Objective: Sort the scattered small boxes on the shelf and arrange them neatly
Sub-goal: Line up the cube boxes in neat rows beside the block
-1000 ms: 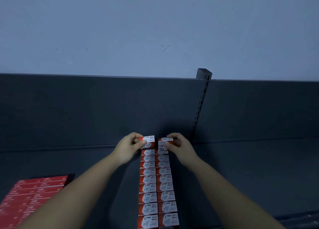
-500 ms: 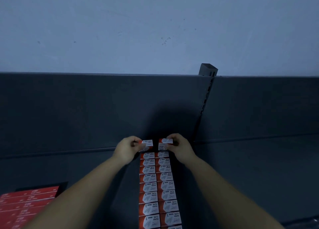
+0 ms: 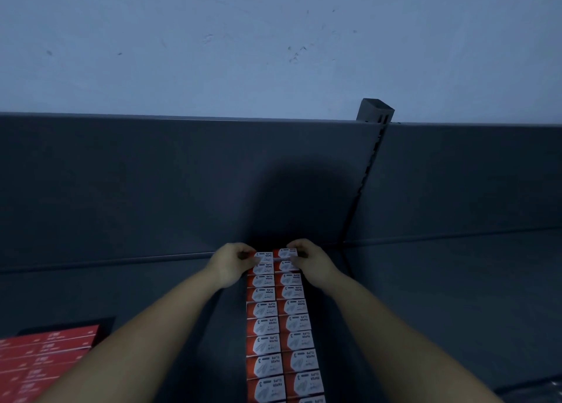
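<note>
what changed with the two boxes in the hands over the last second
The left hand and right hand lowered the left paper clip box, tilted before, and the right paper clip box flat at the far end of the two rows. Both hands still pinch them. Rows and the red packs at left stayed put.

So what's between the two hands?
Two paper clip boxes, side by side: the left box in the left hand, the right box in the right hand. Head view.

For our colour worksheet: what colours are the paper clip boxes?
The boxes are red with white labels; head view.
</note>
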`<state>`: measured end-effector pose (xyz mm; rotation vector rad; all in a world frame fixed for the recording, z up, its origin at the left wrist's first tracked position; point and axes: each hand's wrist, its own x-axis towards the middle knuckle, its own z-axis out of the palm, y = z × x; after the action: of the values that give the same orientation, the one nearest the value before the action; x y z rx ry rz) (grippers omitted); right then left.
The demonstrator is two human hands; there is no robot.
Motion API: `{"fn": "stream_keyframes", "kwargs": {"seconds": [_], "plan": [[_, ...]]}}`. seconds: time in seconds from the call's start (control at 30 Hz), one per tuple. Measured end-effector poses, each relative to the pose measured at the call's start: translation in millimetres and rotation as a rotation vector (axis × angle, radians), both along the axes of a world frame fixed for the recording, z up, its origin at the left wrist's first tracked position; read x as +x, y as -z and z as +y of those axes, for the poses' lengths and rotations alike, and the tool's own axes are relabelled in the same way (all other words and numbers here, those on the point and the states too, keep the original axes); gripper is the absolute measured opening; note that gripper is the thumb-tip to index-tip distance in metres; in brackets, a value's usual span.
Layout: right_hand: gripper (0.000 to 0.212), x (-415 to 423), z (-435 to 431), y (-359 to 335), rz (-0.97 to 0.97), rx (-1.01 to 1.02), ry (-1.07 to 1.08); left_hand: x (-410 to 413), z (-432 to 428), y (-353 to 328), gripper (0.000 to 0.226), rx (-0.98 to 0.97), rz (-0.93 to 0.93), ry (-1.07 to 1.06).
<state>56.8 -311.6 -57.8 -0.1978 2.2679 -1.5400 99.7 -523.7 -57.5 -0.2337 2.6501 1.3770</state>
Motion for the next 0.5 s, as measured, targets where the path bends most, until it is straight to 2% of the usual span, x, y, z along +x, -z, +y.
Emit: {"fn": "stream_keyframes", "kwargs": {"seconds": [0.17, 0.33, 0.5], "plan": [[0.016, 0.7, 0.2, 0.1, -0.027, 0.013, 0.0, 1.0, 2.7, 1.2, 0.03, 0.019, -0.024, -0.007], [0.026, 0.7, -0.4, 0.5, -0.073, -0.005, -0.052, 5.1, 4.1, 0.1, 0.031, 0.081, -0.027, -0.006], [0.022, 1.2, 0.5, -0.6, -0.083, -0.005, -0.053, 6.6, 3.6, -0.7, 0.033, 0.086, -0.038, 0.008]]}}
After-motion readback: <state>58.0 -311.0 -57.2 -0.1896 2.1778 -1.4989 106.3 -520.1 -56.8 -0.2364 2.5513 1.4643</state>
